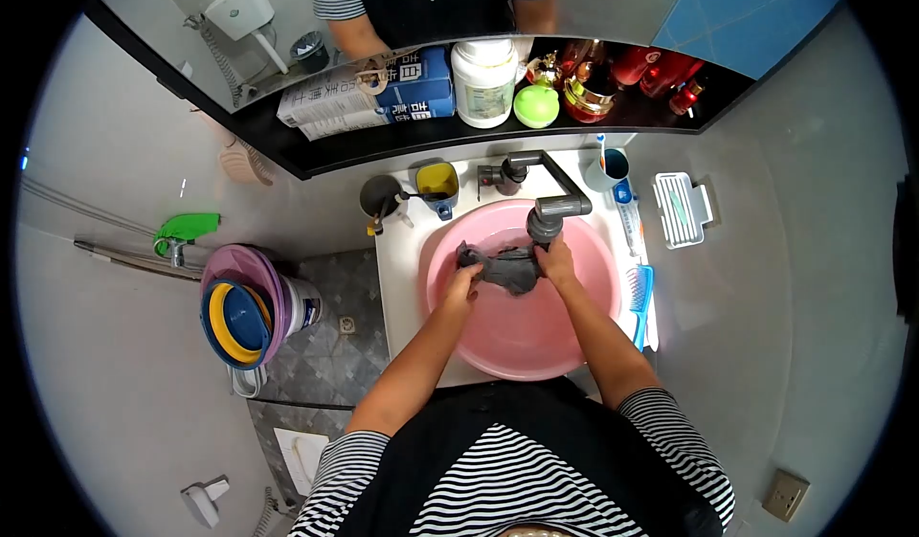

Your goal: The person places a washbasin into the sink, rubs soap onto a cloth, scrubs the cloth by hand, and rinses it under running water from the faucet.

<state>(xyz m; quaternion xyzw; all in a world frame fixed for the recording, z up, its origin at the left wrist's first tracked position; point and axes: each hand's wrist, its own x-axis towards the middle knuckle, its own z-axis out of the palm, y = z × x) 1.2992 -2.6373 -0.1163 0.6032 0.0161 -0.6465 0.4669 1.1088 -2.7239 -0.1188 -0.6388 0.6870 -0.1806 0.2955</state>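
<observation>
A wet-looking dark grey cloth is stretched between my two hands inside a pink basin. My left hand is closed on the cloth's left end. At the other end, my right hand grips it just below the spout of a grey tap. The basin rests on the white washbasin counter. Some water shows in the basin around the cloth, but its depth is unclear.
A grey cup and a yellow-blue holder stand behind the basin on the left. A toothbrush cup and a blue comb sit to the right. Bottles and boxes line the shelf above. Stacked basins stand at left.
</observation>
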